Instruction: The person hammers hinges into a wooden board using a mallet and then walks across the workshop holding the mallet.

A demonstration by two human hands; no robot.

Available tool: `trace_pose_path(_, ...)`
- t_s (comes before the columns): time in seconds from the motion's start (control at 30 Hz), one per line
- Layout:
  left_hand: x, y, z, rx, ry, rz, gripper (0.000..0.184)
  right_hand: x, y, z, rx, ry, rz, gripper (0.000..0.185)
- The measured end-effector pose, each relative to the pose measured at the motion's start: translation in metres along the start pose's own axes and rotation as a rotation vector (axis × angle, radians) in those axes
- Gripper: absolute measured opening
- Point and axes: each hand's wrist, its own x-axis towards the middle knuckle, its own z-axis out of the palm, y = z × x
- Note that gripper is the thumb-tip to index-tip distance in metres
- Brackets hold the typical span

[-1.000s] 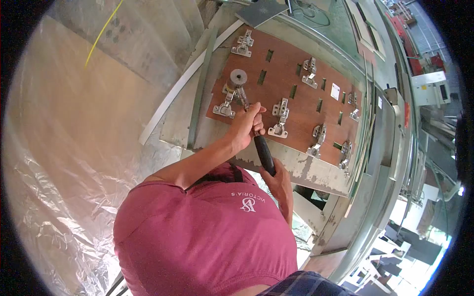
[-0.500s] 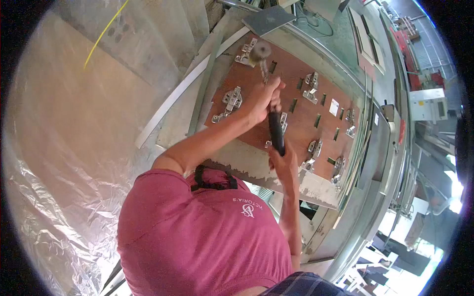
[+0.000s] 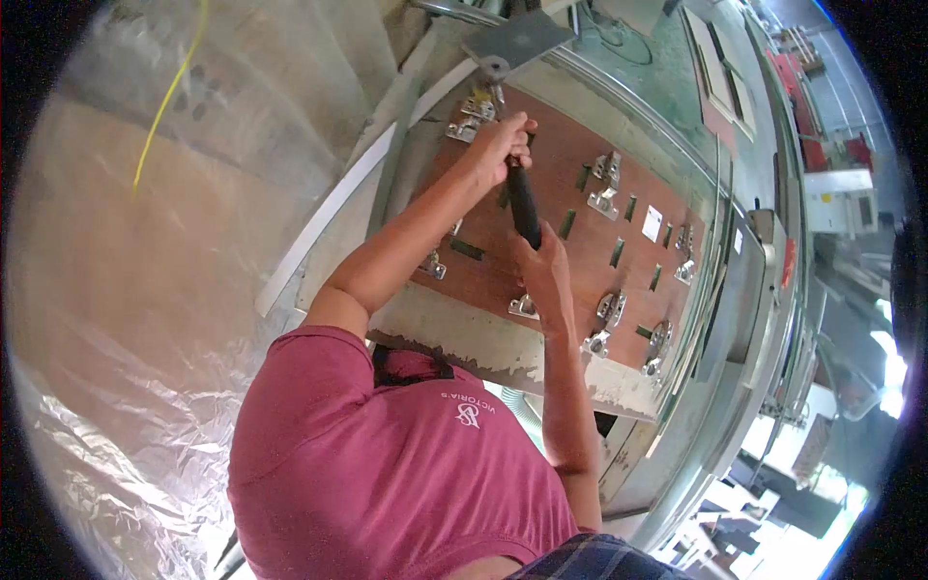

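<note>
A tool with a black grip and a round metal head is in both my hands. My left hand wraps its upper part, near the metal shaft. Farther down, my right hand closes around the lower end of the black grip. The tool's head is above the upper-left metal cabinet hinge; I cannot tell whether they touch. Under my hands lies a reddish-brown board with rectangular slots and several hinges on it. Another hinge sits right of the tool. My left forearm partly covers the hinges at the left.
A dark flat plate lies beyond the board. Along the left runs a white strip, beside plastic-wrapped sheets. Long thin strips border the board's right side. A white label is on the board.
Both hands and the tool have shifted up and slightly left over the board. The tool's head, blurred before, is sharper now. More of the hinge at the board's near edge is covered by my forearm.
</note>
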Motion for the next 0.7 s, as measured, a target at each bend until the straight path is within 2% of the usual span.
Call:
trace_pose_path(0.1,-0.004,0.002,0.021,0.087,-0.027,0.053,0.024,-0.003,0.012,-0.004,-0.021,0.078,-0.023,0.028)
trace_pose_path(0.27,0.007,-0.044,0.061,0.179,-0.194,-0.074,0.024,-0.029,0.018,-0.025,0.139,0.197,0.069,0.029)
trace_pose_path(0.33,0.011,-0.071,0.080,0.203,-0.178,-0.183,0.025,-0.042,0.026,-0.038,0.252,0.243,0.106,0.022)
trace_pose_path(0.43,0.012,-0.107,0.101,0.184,-0.202,-0.299,0.025,-0.060,0.030,-0.054,0.350,0.322,0.173,0.023)
trace_pose_path(0.7,0.019,-0.144,0.110,0.254,-0.174,-0.350,0.022,-0.070,0.053,-0.067,0.335,0.422,0.223,0.020)
